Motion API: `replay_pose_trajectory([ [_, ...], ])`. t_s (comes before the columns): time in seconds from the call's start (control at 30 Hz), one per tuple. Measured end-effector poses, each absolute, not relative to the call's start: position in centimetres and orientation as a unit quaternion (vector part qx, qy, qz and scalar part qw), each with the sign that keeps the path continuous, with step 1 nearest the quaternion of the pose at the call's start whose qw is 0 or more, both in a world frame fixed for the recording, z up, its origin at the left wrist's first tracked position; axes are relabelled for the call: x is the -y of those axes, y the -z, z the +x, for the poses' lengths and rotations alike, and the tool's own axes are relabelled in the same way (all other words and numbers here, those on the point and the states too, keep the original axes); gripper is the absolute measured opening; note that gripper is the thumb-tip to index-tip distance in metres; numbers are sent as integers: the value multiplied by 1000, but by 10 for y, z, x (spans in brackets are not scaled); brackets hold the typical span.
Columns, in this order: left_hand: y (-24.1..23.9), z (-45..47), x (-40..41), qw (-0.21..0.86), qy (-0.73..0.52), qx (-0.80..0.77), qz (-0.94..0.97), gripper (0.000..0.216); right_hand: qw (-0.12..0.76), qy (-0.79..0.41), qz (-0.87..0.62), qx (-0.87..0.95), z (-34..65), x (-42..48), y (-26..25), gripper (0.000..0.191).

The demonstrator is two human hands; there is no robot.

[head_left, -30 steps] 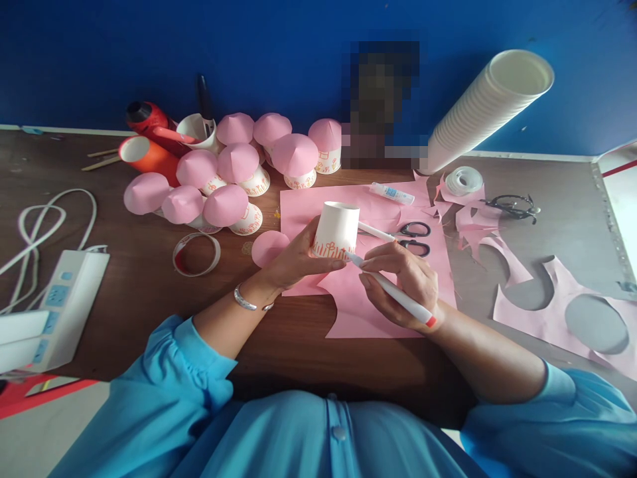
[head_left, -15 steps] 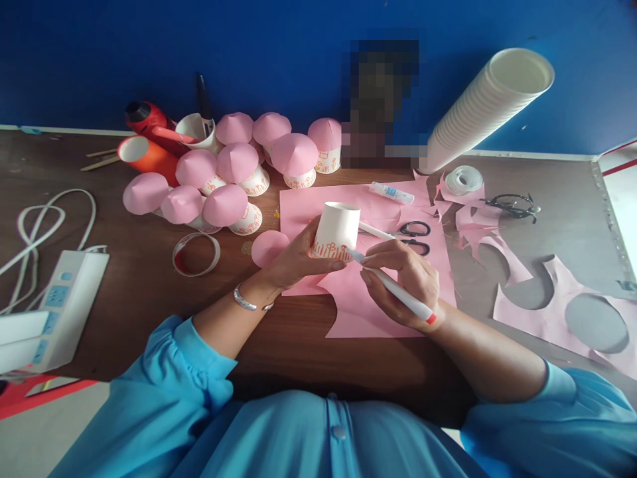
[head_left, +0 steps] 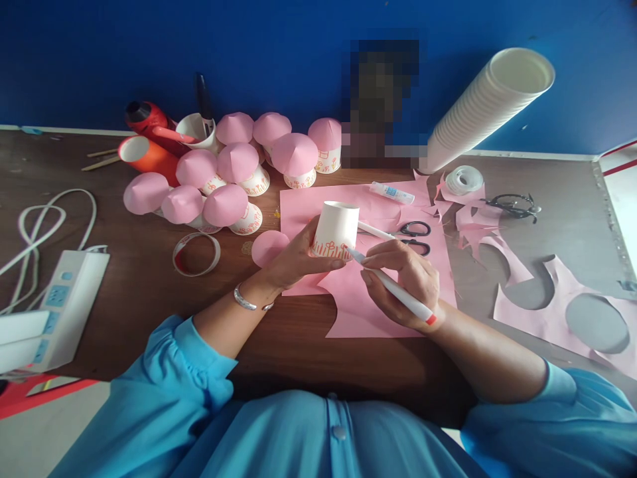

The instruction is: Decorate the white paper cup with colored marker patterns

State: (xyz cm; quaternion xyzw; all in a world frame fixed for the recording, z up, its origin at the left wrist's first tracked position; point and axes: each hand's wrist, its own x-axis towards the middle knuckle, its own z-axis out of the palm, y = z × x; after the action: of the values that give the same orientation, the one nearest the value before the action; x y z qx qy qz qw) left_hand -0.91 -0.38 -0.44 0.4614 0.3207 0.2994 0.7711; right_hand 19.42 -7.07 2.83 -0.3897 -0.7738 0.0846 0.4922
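A white paper cup (head_left: 338,220), turned upside down, is gripped by my left hand (head_left: 301,255) above pink paper (head_left: 383,313). Red grass and flower drawings run around the cup near its rim. My right hand (head_left: 405,279) is closed around a white marker (head_left: 398,292) with a red end, its tip at the drawn band. Behind my hands lie scissors (head_left: 415,238) with black handles, the marker's white cap or a second white pen (head_left: 375,230), and a glue bottle (head_left: 392,193). A pink paper disc (head_left: 267,249) lies left of the cup.
Several decorated cups with pink cone tops (head_left: 294,156) stand at the back left, near a red hot-air tool (head_left: 149,123). A tall stack of cups (head_left: 490,106) leans right. Tape (head_left: 464,179), paper scraps (head_left: 562,299) and a power strip (head_left: 70,309) lie around.
Almost nothing differs. The marker tip still meets the drawn band, and the cup has shifted very slightly in my left hand.
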Motion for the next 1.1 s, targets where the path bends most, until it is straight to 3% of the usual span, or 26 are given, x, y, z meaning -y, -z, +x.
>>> replay_pose_trajectory([
  [1.1,7,-9,3,786,-305,-305,443,68,485,-71,-407,771,194,72,-28,25],
])
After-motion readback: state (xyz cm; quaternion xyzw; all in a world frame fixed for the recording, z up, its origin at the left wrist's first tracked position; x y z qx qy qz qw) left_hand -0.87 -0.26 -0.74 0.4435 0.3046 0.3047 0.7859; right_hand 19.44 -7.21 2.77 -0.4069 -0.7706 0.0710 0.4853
